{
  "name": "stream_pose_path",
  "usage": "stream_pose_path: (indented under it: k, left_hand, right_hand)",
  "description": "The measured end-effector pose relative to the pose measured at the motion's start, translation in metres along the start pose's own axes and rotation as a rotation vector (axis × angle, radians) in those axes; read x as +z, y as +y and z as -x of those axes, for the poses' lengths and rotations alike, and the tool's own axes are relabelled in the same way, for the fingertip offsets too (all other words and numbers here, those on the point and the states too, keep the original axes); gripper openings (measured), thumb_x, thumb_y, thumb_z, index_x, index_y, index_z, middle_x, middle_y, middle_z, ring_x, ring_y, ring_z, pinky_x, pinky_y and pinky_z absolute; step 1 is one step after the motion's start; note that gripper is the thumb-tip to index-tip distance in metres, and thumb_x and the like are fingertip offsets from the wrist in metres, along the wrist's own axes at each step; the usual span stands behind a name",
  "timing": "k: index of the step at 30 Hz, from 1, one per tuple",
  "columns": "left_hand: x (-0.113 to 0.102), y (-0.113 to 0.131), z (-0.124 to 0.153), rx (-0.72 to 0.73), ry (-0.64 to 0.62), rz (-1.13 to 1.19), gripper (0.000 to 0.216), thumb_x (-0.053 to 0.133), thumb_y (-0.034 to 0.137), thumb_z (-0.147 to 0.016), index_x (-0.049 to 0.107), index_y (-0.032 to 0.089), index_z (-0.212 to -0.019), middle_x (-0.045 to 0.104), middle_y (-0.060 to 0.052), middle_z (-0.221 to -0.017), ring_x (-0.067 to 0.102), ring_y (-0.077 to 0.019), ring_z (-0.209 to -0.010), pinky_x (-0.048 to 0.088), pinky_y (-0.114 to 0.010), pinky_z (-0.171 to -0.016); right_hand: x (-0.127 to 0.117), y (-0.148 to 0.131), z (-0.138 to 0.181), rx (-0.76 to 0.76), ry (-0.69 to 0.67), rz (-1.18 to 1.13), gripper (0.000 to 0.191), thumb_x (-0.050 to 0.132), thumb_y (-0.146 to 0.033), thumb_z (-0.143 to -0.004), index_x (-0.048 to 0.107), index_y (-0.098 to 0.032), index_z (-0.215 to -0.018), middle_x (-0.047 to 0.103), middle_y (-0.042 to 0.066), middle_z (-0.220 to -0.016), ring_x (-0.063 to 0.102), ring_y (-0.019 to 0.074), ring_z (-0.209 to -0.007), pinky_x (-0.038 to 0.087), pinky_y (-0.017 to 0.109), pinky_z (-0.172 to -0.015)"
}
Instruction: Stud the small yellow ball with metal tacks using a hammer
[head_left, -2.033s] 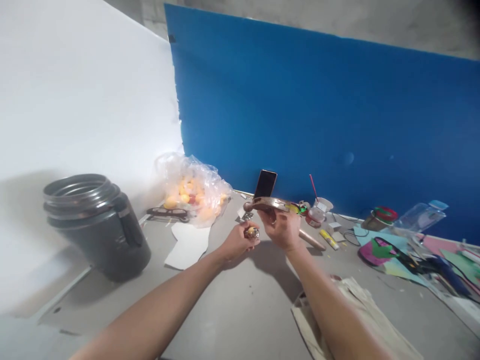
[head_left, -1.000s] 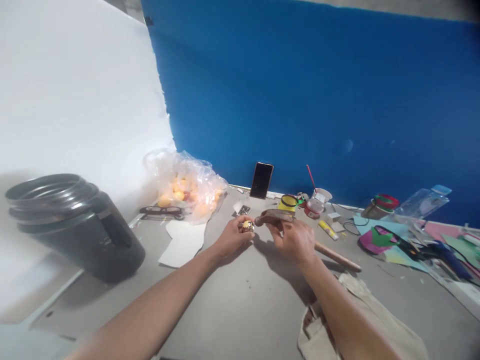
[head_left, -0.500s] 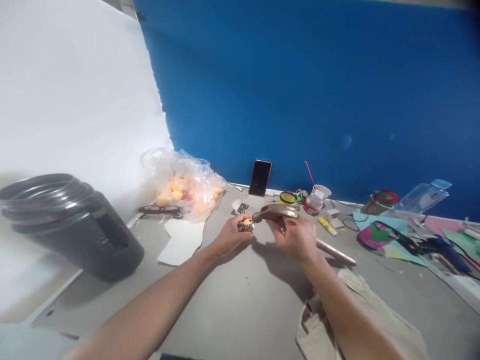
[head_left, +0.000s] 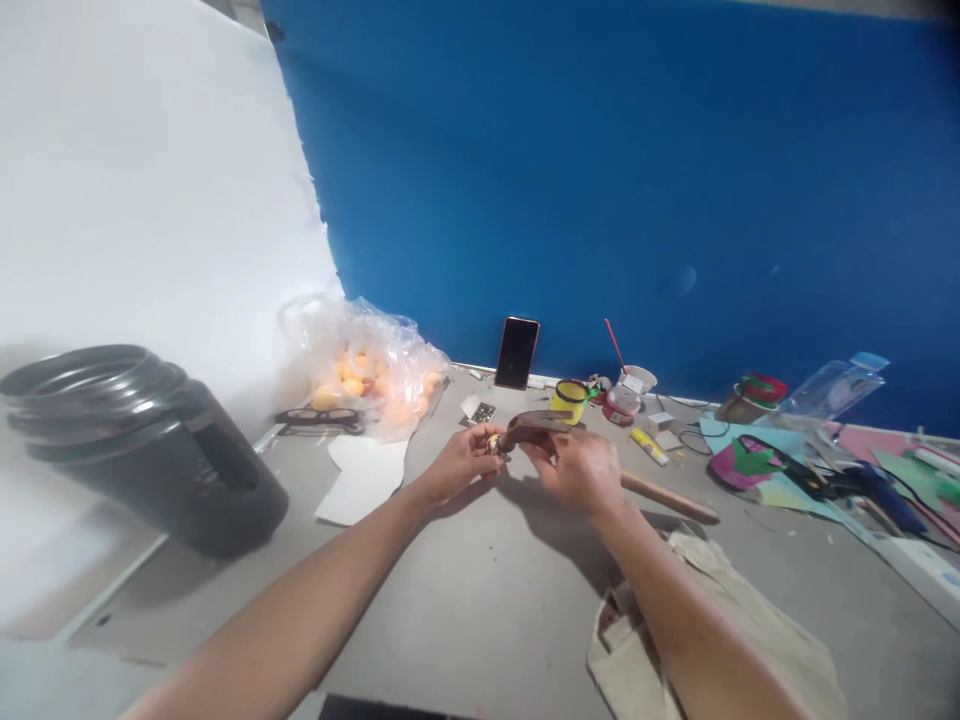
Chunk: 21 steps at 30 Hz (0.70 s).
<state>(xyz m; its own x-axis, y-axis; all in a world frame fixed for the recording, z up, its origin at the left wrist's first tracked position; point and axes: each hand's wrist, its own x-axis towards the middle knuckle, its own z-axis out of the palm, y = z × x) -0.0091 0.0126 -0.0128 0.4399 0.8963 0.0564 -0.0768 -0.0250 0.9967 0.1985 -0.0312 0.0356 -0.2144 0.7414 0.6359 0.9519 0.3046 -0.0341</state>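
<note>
My left hand (head_left: 459, 468) is closed, its fingertips pinching a small round yellow piece covered in shiny metal studs (head_left: 493, 445). My right hand (head_left: 583, 472) grips a claw hammer (head_left: 534, 427) close under its head, and the wooden handle slants out past the wrist to the right. The hammer's striking face is at the studded piece; whether it presses on it, I cannot tell. Just beyond my left hand lies a small open box of metal bits (head_left: 482, 412). Part of the studded piece is hidden by my fingers and the hammer.
A large dark bottle (head_left: 202, 480) stands at left, near glasses (head_left: 319, 420) and a plastic bag of yellow-orange fruit (head_left: 375, 350). A phone (head_left: 517, 352) leans at the blue wall. Beige cloth (head_left: 750, 600) lies under my right forearm. Craft items and a clear bottle (head_left: 832, 390) crowd the right.
The hammer head has moved slightly left and tilted, bringing its striking face onto or right up to the studded piece. My right hand has shifted left with it; the left hand keeps its pinch.
</note>
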Motion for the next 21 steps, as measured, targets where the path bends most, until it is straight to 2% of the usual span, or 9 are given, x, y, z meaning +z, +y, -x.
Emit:
stream_pose_path:
  k: [5, 7, 10, 16, 21]
  left_hand:
    - [-0.0003, -0.0023, -0.0004, -0.054, 0.029, 0.049, 0.057, 0.078, 0.02, -0.067, 0.06, 0.016, -0.121, 0.063, 0.0, -0.083, 0.056, -0.0108, -0.065, 0.036, -0.021, -0.052]
    - [0.0004, -0.002, 0.0002, -0.049, 0.039, 0.013, 0.055, 0.079, 0.021, -0.068, 0.061, 0.016, -0.119, 0.062, 0.0, -0.082, 0.053, -0.01, -0.063, 0.033, -0.021, -0.05]
    - [0.0011, -0.001, 0.0012, -0.008, 0.04, -0.025, 0.051, 0.075, 0.024, -0.073, 0.059, 0.015, -0.12, 0.063, 0.0, -0.08, 0.055, -0.0108, -0.064, 0.038, -0.022, -0.054]
    - [0.0014, -0.0007, 0.001, -0.008, 0.034, 0.016, 0.043, 0.074, 0.026, -0.075, 0.06, 0.015, -0.115, 0.064, 0.0, -0.077, 0.058, -0.0115, -0.064, 0.04, -0.024, -0.058]
    - [0.0016, 0.002, 0.0015, -0.064, 0.038, 0.018, 0.054, 0.076, 0.02, -0.068, 0.059, 0.016, -0.119, 0.068, -0.002, -0.084, 0.06, -0.012, -0.061, 0.039, -0.023, -0.053]
  right_hand:
    - [-0.0085, 0.0018, -0.0018, 0.092, 0.136, 0.028, 0.039, 0.056, -0.051, -0.093, 0.074, -0.019, -0.08, 0.072, 0.008, -0.065, 0.065, 0.0222, -0.061, 0.034, 0.031, -0.06]
    - [-0.0075, -0.0001, -0.0015, 0.086, 0.067, 0.028, 0.036, 0.058, -0.049, -0.092, 0.075, -0.019, -0.082, 0.073, 0.007, -0.067, 0.064, 0.0214, -0.06, 0.033, 0.031, -0.06]
    - [-0.004, -0.0025, -0.0002, 0.034, -0.045, 0.025, 0.034, 0.061, -0.048, -0.091, 0.074, -0.019, -0.078, 0.074, 0.007, -0.069, 0.063, 0.0197, -0.059, 0.031, 0.03, -0.058]
    - [-0.0055, 0.0001, -0.0004, 0.088, 0.169, 0.027, 0.04, 0.058, -0.052, -0.093, 0.074, -0.018, -0.077, 0.071, 0.008, -0.063, 0.065, 0.0212, -0.061, 0.034, 0.029, -0.061]
    - [0.0003, -0.0017, 0.0018, -0.002, 0.017, 0.004, 0.033, 0.061, -0.048, -0.092, 0.076, -0.02, -0.083, 0.074, 0.006, -0.068, 0.064, 0.0194, -0.059, 0.031, 0.029, -0.058]
